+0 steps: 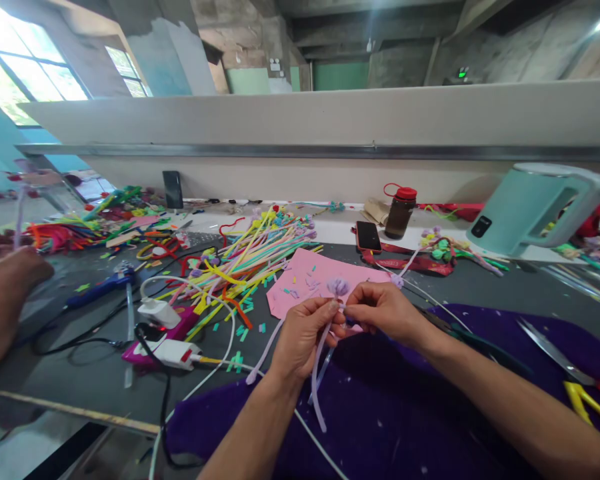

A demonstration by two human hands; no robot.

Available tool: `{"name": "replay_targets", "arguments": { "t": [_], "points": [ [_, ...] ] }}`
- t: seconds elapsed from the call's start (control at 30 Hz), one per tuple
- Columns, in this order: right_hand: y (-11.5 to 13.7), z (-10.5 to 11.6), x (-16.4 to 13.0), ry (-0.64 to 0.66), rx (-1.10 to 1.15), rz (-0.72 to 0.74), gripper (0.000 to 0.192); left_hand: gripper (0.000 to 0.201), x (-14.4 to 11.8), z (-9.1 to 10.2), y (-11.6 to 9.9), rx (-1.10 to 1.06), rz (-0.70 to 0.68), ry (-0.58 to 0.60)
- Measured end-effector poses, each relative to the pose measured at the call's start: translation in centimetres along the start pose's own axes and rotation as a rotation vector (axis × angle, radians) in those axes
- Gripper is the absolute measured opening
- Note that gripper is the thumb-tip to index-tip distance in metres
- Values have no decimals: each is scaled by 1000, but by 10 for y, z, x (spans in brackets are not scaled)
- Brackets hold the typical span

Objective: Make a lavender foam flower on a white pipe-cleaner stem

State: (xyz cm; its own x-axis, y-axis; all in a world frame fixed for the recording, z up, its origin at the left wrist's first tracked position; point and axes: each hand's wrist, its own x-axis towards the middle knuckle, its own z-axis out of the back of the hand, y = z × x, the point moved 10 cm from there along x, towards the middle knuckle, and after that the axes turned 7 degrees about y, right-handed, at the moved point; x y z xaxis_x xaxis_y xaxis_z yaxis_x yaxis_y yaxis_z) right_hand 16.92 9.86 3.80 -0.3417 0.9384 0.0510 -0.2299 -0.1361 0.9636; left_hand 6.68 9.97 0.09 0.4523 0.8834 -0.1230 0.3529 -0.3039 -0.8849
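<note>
Between my two hands is a lilac pipe-cleaner flower (338, 287), its rounded head pointing up. My left hand (307, 328) is closed, pinching the stem just below the head. Long lilac pipe-cleaner ends (317, 387) hang down from it, beside a thin translucent stick. My right hand (377, 307) is closed too, its thumb and finger pinching lilac pipe cleaner close to my left fingertips. What exactly lies between the right fingers is partly hidden. Behind the flower lies a pink sheet (285, 293) with small green and lilac clippings on it.
A pile of coloured pipe cleaners (260, 250) spreads left of centre. Nearer are a magenta power strip (135, 353) with plugs and a blue glue gun (97, 290). Scissors (555, 350), a mint kettle (523, 207) and a bottle (401, 213) stand or lie right. Another person's hand (10, 273) is far left.
</note>
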Motion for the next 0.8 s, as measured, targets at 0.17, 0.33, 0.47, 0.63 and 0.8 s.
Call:
{"name": "replay_targets", "arguments": {
  "t": [0.17,0.33,0.47,0.63,0.8],
  "points": [
    [11,1,-5,-35,-135,58,14,18,0,-3,0,27,-11,16],
    [5,-8,-3,18,48,45,14,21,0,-4,4,-24,19,36],
    [2,-7,-1,2,140,49,15,21,1,-5,5,-57,11,65],
    [-2,-16,0,82,335,20,15,25,2,-6,12,-61,62,92],
    [-9,-14,1,64,450,-25,14,24,3,-5,17,-94,100,92]
  ]
}}
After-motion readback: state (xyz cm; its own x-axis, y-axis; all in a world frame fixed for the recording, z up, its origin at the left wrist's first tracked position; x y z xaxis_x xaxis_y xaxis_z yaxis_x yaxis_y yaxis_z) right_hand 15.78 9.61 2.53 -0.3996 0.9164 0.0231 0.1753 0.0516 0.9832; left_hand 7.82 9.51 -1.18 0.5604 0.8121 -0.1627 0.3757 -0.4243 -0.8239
